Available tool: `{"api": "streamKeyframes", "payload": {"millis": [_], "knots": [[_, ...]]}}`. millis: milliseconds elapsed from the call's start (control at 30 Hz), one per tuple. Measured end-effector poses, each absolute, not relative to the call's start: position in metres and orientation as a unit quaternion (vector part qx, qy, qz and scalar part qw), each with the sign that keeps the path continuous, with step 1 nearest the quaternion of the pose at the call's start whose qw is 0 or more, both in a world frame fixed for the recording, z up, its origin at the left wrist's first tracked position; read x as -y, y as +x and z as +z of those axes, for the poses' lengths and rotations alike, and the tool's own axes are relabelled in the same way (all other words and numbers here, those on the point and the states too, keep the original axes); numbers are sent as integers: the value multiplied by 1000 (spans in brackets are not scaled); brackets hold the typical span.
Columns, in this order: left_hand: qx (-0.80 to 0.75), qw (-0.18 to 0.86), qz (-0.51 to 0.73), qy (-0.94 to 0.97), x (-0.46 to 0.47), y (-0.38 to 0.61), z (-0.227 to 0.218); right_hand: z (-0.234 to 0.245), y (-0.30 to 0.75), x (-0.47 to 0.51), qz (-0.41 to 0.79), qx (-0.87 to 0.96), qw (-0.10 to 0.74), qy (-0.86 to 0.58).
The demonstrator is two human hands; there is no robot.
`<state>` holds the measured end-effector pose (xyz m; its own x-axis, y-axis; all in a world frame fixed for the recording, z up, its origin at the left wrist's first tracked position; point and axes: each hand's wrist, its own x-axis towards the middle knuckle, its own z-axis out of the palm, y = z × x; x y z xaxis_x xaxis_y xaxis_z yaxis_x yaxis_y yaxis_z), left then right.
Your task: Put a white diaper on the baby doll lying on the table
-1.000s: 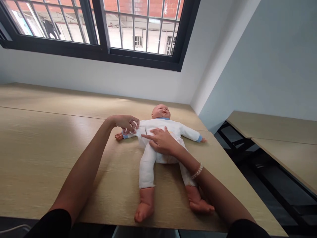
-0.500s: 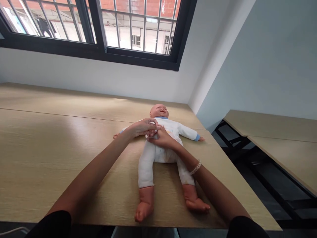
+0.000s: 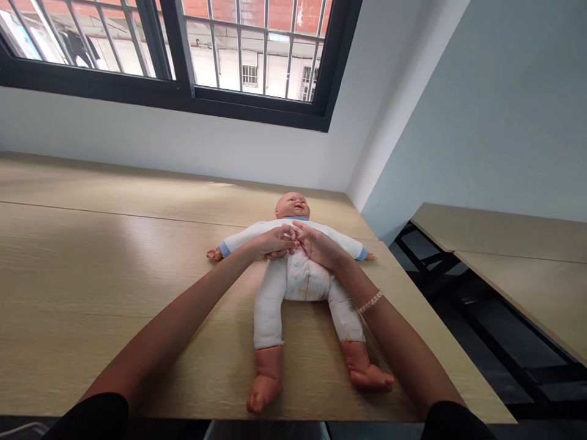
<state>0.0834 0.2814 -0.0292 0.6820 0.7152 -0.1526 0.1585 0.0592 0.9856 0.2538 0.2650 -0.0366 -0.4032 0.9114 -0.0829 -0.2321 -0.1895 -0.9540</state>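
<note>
The left hand [image 3: 273,242] and right hand [image 3: 318,245] meet on the chest of a white bodysuit [image 3: 302,278], fingers curled and fingertips almost touching; whether they pinch the cloth cannot be told. Half a second earlier the hands overlapped; now they sit side by side. A beaded bracelet [image 3: 370,302] circles the right wrist. The bodysuit dresses a baby doll [image 3: 292,206] lying face up mid-table, blue cuffs at both wrists, bare feet toward the frame's bottom. The table [image 3: 92,293] spreads across the lower left, below a barred window [image 3: 169,55] at the upper left.
</note>
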Motion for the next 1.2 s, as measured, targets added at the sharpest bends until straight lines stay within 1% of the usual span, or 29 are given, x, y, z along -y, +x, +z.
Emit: {"api": "streamKeyframes", "payload": {"millis": [100, 267, 400, 467, 500, 567, 633, 700, 767, 867, 1000, 1200], "knots": [[-348, 650, 199, 646, -280, 83, -27, -36, 251, -266, 694, 461, 416, -365], [-327, 690, 197, 614, -286, 81, -29, -37, 250, -266, 648, 505, 402, -405], [-293, 731, 215, 577, -294, 74, -31, -29, 256, -265, 645, 500, 444, -369], [-289, 732, 221, 576, -297, 68, -29, -21, 263, -265, 616, 516, 468, -367], [-289, 726, 223, 582, -298, 66, -27, -17, 267, -265, 583, 537, 477, -380], [-287, 705, 234, 606, -300, 60, -22, -11, 276, -265, 487, 598, 466, -433], [-302, 657, 247, 646, -301, 55, -17, -11, 282, -265, 390, 659, 409, -496], [-334, 579, 255, 699, -303, 52, -13, -15, 283, -265, 344, 696, 343, -529], [-361, 503, 244, 746, -303, 52, -10, -22, 280, -265, 353, 704, 304, -536], [-383, 443, 198, 786, -299, 58, -8, -32, 273, -265, 377, 691, 294, -542], [-418, 411, 143, 797, -286, 68, -6, -35, 264, -263, 410, 659, 311, -549], [-440, 367, 128, 809, -281, 74, -8, -27, 260, -258, 464, 595, 370, -542]]}}
